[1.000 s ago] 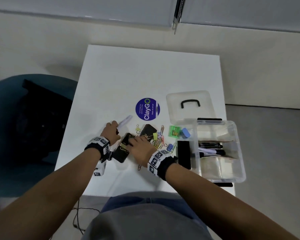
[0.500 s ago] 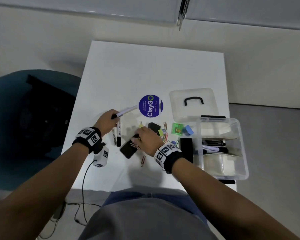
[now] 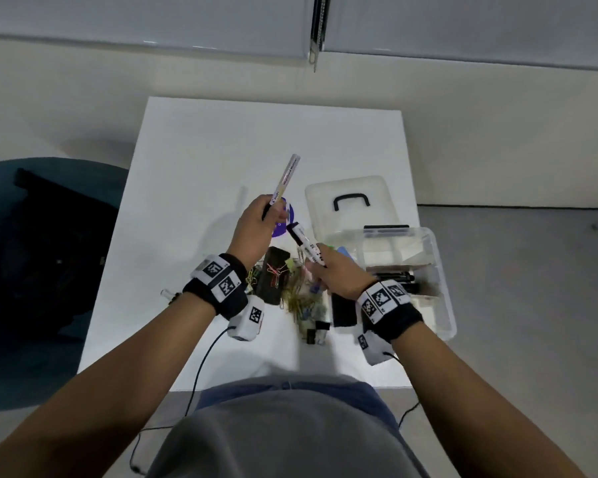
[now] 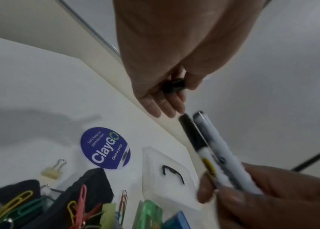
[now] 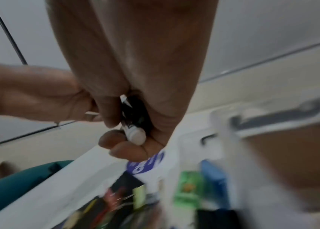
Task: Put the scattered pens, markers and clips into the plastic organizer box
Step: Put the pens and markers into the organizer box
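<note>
white table, blue round sticker, black-capped white markers

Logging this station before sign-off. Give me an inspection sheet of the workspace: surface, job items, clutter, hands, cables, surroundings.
Surface: white table, far half bare, purple round sticker on it.
Job's things: clear organizer box open at the right edge, dark pens inside; its lid lies flat behind it; coloured paper clips and binder clips are piled mid-table.
Clutter: black phone-like slab under the clips; green and blue small items, blurred.
Grippers: left hand holds a white marker raised; right hand grips two black-capped markers.
Cables: thin black leads run from both wrist units.
Surroundings: teal chair to the left, pale wall, grey floor.
</note>
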`<state>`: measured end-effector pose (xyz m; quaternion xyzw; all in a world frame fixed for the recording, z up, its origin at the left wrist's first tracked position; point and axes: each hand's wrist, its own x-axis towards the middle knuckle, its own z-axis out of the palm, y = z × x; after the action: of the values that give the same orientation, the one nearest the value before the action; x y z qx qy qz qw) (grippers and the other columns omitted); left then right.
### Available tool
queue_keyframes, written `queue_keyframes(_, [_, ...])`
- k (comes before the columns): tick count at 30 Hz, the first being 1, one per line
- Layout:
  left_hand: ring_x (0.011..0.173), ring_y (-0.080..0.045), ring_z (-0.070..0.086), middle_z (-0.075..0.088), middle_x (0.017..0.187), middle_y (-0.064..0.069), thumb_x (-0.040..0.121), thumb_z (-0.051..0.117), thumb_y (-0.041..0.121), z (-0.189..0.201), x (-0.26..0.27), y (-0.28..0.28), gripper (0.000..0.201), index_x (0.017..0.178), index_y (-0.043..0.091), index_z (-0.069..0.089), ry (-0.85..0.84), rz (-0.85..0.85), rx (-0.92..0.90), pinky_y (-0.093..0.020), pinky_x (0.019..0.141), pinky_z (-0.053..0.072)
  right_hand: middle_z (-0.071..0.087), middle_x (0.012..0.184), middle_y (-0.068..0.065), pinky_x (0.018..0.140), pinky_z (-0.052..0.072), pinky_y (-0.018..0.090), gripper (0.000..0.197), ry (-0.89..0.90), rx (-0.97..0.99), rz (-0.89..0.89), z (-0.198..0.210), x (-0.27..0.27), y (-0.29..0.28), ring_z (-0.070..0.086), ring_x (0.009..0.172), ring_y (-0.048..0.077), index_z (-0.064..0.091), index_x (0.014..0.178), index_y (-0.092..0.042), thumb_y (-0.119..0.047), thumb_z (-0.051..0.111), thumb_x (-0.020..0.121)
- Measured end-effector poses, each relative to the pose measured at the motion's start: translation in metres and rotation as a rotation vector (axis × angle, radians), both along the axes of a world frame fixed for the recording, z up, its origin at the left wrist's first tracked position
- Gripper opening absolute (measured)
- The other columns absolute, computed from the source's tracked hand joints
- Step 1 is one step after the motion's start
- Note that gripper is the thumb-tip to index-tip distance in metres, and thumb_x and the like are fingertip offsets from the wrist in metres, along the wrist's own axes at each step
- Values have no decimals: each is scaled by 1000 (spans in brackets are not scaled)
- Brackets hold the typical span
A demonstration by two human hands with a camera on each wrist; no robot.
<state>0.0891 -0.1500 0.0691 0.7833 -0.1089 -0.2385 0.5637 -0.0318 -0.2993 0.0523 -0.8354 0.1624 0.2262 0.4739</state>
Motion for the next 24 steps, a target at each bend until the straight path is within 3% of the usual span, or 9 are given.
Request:
queue_keyframes(2, [83,-16,67,69,91,-2,101,45,33,-3,-12,-12,24,108,14,58,-12,-43,32,-33,77,53,61,85,4,61,49,31,15,14,-154,28,12,-22,-39,59,68,21,47,111,-22,-30,47,98])
queue_keyframes(5, [73,-14,64,70,91,-3,101,45,29,-3,-37,-34,20,112,15,54,-50,-188,106,-25,65,47,66,104,9,70,43,32,19,44,-404,83,31,-47,-85,59,83,25,51,115,-17,-25,49,97])
queue_keyframes(8, [76,-20,67,72,90,-3,101,46,29,-6,-59,-58,18,111,15,50,-137,-379,189,-35,71,54,66,115,6,77,45,32,20,109,-689,159,45,-62,-117,62,101,28,59,111,-19,-15,47,95])
queue_keyframes(10, [79,-24,68,73,90,-3,100,46,29,-6,-69,-73,16,107,15,50,-167,-491,226,-41,76,56,67,115,5,79,46,32,26,174,-851,241,45,-69,-131,64,104,27,61,109,-22,-11,45,92])
queue_keyframes(12, [78,-21,65,72,93,-4,101,45,28,-5,-75,-86,18,109,14,51,-212,-555,279,-35,71,52,68,111,3,79,46,33,27,226,-936,329,39,-74,-135,65,102,26,63,109,-24,-11,47,90])
queue_keyframes(14, [77,-21,60,70,95,-6,100,46,27,-5,-79,-95,21,113,12,53,-293,-580,340,-30,66,43,66,112,3,82,47,35,31,224,-931,383,26,-78,-131,63,103,25,61,115,-26,-11,51,90])
queue_keyframes(17, [85,-27,60,65,96,-7,100,47,28,-9,-85,-104,22,112,13,57,-373,-603,405,-32,68,42,59,119,8,92,44,39,38,144,-798,319,7,-83,-128,56,111,29,55,126,-24,-19,60,89])
queue_keyframes(20, [95,-27,57,59,102,-9,98,49,30,-17,-87,-105,26,115,14,61,-454,-589,481,-33,77,41,59,117,7,92,46,39,36,51,-736,82,6,-92,-142,57,108,28,59,121,-23,-23,63,86])
queue_keyframes(24, [101,-29,51,55,107,-10,96,50,36,-25,-98,-114,28,115,22,64,-627,-593,598,-37,84,37,61,108,8,81,50,36,22,-85,-667,-225,6,-108,-157,61,97,29,64,109,-16,-14,52,91])
